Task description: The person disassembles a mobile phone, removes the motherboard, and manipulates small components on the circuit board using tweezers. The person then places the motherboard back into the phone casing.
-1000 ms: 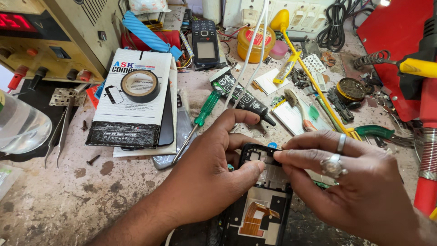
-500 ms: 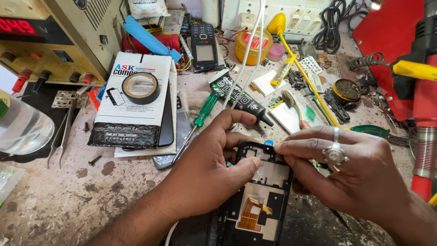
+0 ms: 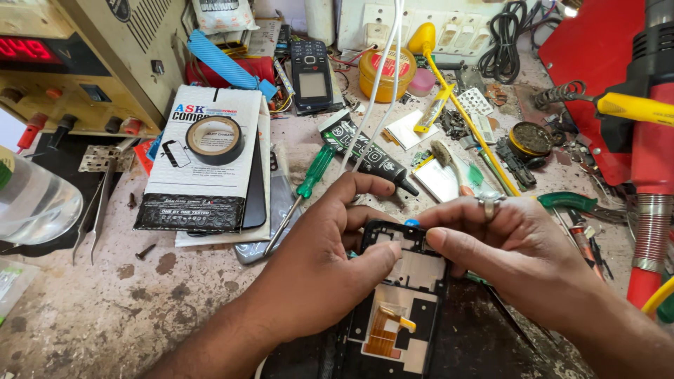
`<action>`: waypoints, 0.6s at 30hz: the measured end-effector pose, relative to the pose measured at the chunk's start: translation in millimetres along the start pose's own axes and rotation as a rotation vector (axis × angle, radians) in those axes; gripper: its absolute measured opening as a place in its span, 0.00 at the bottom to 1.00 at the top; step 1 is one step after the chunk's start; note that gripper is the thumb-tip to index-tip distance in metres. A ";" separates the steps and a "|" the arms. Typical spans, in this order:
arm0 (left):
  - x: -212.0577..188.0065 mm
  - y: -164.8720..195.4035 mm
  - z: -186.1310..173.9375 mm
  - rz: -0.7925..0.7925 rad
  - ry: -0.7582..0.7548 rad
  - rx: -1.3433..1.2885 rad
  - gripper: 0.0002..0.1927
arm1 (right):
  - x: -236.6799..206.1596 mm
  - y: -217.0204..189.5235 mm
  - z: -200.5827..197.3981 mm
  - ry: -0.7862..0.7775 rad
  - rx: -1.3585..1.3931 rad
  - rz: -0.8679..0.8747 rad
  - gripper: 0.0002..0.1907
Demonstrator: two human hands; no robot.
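At the far left of the tabletop (image 3: 84, 316) we see a clear plastic bottle (image 3: 31, 200) lying beside a pair of tweezers (image 3: 95, 210), with a yellow bench power supply (image 3: 77, 63) behind them. Next comes a flat printed box (image 3: 203, 165) with a roll of black tape (image 3: 215, 139) resting on it, then a green-handled screwdriver (image 3: 305, 184) and a black glue tube (image 3: 368, 153).

In the middle, our left hand (image 3: 316, 274) and right hand (image 3: 519, 260) meet over an opened black phone frame (image 3: 404, 302). The frame lies flat, its long axis running away from us, top edge farthest. Our left thumb and fingers (image 3: 365, 186) are clamped on the frame's upper left corner; the right thumb and forefinger press together on the upper right edge. Both hands are equally near and touching it, and the top edge sits directly between the fingertips. An orange flex ribbon (image 3: 386, 330) shows lower inside the frame.

Farther right lie green-handled pliers (image 3: 569, 202) and a red hot-air tool (image 3: 653, 175).
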State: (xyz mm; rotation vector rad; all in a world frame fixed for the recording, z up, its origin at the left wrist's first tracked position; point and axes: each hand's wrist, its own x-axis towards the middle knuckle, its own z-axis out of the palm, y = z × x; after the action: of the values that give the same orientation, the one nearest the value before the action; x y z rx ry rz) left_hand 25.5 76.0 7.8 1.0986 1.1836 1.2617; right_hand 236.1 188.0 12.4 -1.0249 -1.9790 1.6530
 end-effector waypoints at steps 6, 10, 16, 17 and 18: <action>1.6 -6.7 5.7 -0.014 0.082 -0.062 0.20 | -0.9 15.2 -10.5 -0.120 0.108 0.030 0.17; 1.9 -12.3 12.4 -0.003 0.147 -0.131 0.19 | -1.2 16.6 -8.7 -0.089 0.122 0.075 0.17; 0.3 -13.2 18.0 -0.083 0.210 -0.335 0.21 | 0.1 15.8 -6.4 -0.098 0.163 0.004 0.19; 0.1 -12.7 19.0 -0.082 0.227 -0.345 0.21 | 0.2 15.9 -6.2 -0.103 0.152 0.029 0.20; 0.0 -11.9 19.4 -0.080 0.244 -0.355 0.21 | 0.4 15.9 -5.4 -0.107 0.140 0.054 0.20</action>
State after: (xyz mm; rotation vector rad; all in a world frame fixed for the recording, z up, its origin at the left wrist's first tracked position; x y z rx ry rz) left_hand 45.9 76.5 -2.2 0.6449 1.1134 1.5041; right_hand 244.3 192.9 -1.5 -0.9642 -1.8850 1.8823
